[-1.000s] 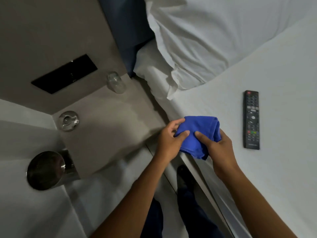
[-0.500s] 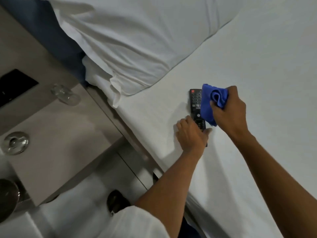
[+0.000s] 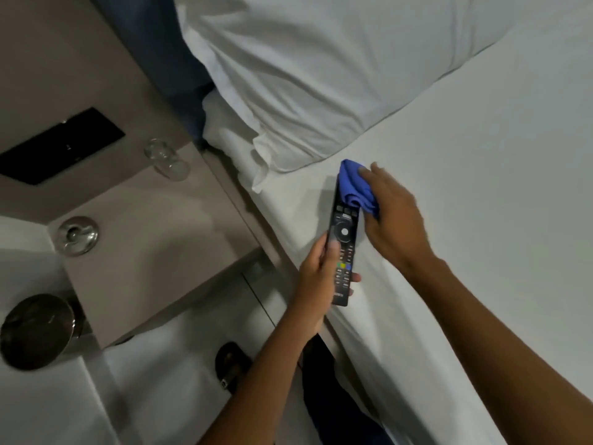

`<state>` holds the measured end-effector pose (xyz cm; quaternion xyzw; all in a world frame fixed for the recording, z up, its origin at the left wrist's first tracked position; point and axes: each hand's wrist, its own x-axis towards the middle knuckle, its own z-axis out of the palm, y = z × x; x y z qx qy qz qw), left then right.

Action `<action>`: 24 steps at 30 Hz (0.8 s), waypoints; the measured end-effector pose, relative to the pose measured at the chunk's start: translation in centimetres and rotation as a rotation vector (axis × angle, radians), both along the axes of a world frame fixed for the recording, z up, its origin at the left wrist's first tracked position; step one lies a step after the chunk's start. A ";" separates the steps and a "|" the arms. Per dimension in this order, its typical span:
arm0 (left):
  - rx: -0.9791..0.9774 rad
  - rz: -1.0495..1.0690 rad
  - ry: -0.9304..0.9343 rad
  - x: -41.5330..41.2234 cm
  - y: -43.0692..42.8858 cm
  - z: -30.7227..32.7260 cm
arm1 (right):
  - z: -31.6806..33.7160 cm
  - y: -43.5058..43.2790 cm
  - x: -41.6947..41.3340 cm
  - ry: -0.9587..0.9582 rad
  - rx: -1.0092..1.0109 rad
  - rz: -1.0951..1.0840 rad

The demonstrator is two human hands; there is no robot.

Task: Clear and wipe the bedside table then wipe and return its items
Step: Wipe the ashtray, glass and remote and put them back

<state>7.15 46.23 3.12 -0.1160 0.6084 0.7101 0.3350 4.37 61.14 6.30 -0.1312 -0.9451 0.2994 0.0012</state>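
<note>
My left hand (image 3: 316, 271) grips the lower end of a black remote control (image 3: 343, 242) and holds it above the edge of the white bed (image 3: 481, 220). My right hand (image 3: 393, 216) presses a bunched blue cloth (image 3: 354, 187) against the remote's upper end, which the cloth covers. To the left stands the grey bedside table (image 3: 144, 239). On it are a clear glass (image 3: 167, 160) lying on its side at the back and a round glass ashtray (image 3: 77, 236) near its left corner.
A white pillow (image 3: 321, 75) lies at the head of the bed. A black panel (image 3: 61, 146) is set in the wall behind the table. A round metal bin (image 3: 35, 332) stands on the floor at the left. My shoe (image 3: 231, 364) is on the floor below.
My left hand has lifted the remote off the bed and brought it towards the bed's edge. The right hand has pushed the cloth onto its top end.
</note>
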 end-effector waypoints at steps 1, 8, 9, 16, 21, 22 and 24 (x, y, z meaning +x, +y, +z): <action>0.020 0.046 -0.019 -0.2 -1.6 0.1 | 0.4 -1.8 -0.4 -0.045 -0.045 0.036; 0.150 0.461 -0.069 -2.5 -9.8 0.5 | 0.7 -13.7 0.3 -0.080 -0.267 0.224; 0.171 0.488 -0.104 -2.8 -10.9 0.5 | 0.8 -15.2 0.6 -0.073 -0.273 0.267; 0.514 0.827 -0.408 -3.4 -18.6 0.4 | 1.2 -22.2 3.2 -0.078 -0.294 0.469; 0.494 0.821 -0.390 -3.6 -23.6 -0.6 | 1.4 -25.2 4.7 -0.118 -0.267 0.594; 0.469 0.834 -0.379 -3.3 -24.5 -0.8 | 1.3 -25.6 5.0 -0.120 -0.255 0.624; 0.437 0.870 -0.346 -2.8 -26.4 -1.3 | 1.1 -25.8 5.4 -0.179 -0.225 0.654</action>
